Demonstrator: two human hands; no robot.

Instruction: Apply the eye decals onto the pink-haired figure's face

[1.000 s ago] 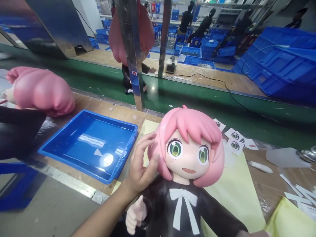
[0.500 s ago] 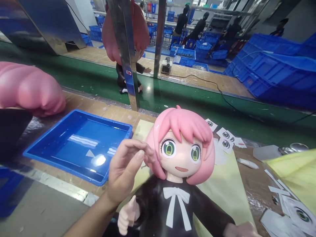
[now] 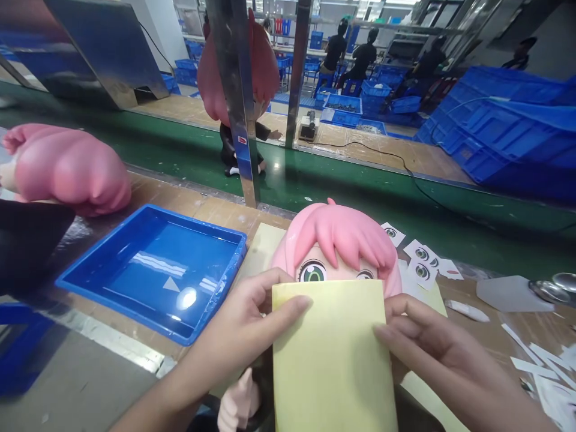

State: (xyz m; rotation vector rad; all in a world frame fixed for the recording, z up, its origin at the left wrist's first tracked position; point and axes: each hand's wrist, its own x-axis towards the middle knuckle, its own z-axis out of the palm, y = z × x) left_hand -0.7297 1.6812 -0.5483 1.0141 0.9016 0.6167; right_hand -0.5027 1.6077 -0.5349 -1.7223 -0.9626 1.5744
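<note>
While both grip: yellow sheet [image 3: 333, 360] covers the doll [image 3: 337, 240] at 6 o'clock on the bench [image 3: 198, 207].
Writing: none readable.
Left hand [image 3: 238, 330]: fingers closed on the sheet's left edge.
Right hand [image 3: 432, 348]: fingers pinching its right edge.
Blue tray [image 3: 153, 270]: 9 o'clock.

A worn wooden workbench [image 3: 198, 207] carries a blue tray [image 3: 155, 270] at the left and a yellow sheet [image 3: 261, 252] beside it. Eye stickers [image 3: 420, 261], paper strips [image 3: 533, 357] and a pink-haired doll [image 3: 342, 240] lie further right.
</note>
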